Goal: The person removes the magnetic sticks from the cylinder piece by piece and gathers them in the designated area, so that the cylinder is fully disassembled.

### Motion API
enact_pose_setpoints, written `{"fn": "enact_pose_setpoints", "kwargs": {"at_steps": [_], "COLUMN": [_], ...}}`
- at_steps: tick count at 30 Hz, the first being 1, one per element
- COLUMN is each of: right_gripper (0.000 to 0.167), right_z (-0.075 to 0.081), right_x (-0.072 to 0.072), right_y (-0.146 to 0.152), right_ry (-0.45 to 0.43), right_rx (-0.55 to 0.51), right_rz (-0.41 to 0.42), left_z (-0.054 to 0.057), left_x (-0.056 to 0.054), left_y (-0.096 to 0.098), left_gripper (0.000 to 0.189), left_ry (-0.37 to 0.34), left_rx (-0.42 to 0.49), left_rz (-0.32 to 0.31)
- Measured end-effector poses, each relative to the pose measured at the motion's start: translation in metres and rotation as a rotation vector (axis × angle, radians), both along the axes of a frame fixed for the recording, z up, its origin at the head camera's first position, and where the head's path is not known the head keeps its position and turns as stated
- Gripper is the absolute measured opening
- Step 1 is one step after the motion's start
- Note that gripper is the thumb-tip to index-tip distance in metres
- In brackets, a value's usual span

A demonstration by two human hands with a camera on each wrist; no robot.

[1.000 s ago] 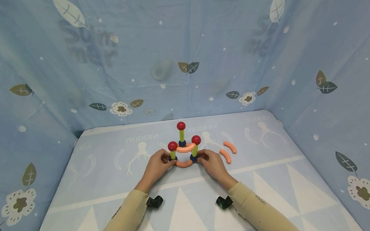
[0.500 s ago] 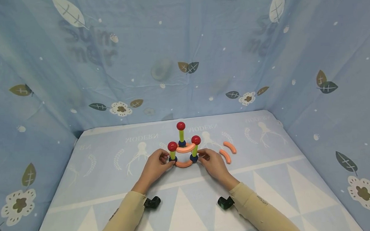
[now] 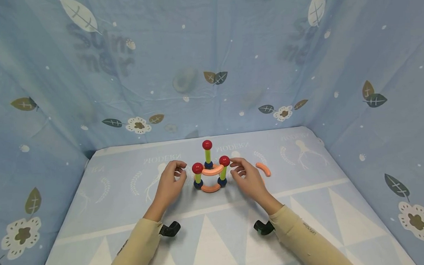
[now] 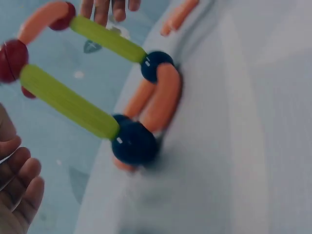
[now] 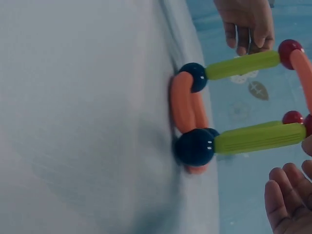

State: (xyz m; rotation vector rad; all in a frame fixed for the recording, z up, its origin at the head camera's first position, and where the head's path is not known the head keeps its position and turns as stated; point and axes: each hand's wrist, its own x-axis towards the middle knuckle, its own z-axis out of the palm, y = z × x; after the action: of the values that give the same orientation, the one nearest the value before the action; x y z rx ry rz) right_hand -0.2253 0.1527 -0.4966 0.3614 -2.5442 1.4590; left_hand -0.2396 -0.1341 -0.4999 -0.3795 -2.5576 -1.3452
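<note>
A small frame of magnetic balls and rods stands upright on the cloth. Blue balls (image 5: 194, 147) form its feet, green rods (image 4: 70, 101) rise from them, and red balls (image 3: 207, 144) cap the rods. A curved orange rod (image 3: 210, 189) links the two front feet, and an upper curved orange rod (image 3: 213, 171) spans the front red balls. My left hand (image 3: 169, 185) hovers left of the frame with loose fingers, holding nothing. On the other side, my right hand (image 3: 249, 181) is likewise empty, its fingertips close to the right red ball (image 3: 224, 161).
Right of the frame lies a loose curved orange rod (image 3: 263, 169); a second one is mostly hidden behind my right hand. A patterned cloth (image 3: 123, 213) covers the table, and a blue curtain (image 3: 208, 39) hangs behind and at both sides. Each wrist wears a black camera (image 3: 170, 229).
Both hands have let go of the blue balls at the frame's front feet and moved outward and up, away from it. The frame stays standing in the same place.
</note>
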Motion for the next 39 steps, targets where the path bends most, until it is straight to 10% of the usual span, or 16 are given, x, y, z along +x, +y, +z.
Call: {"fn": "enact_pose_setpoints", "kwargs": {"at_steps": [8, 18, 39], "right_gripper": [0.039, 0.036, 0.032], "right_z": [0.019, 0.022, 0.027], "right_x": [-0.001, -0.006, -0.009], "right_y": [0.002, -0.003, -0.009], "right_ry": [0.082, 0.149, 0.175], "right_rx": [-0.028, -0.017, 0.037], "right_rz": [0.075, 0.126, 0.124], "left_z": [0.030, 0.037, 0.031], "left_x": [0.002, 0.006, 0.002], "left_y": [0.019, 0.044, 0.047], "left_gripper": [0.027, 0.035, 0.020], "left_ry": [0.101, 0.166, 0.196], "left_rx": [0.095, -0.058, -0.109], "left_rz": [-0.101, -0.328, -0.326]}}
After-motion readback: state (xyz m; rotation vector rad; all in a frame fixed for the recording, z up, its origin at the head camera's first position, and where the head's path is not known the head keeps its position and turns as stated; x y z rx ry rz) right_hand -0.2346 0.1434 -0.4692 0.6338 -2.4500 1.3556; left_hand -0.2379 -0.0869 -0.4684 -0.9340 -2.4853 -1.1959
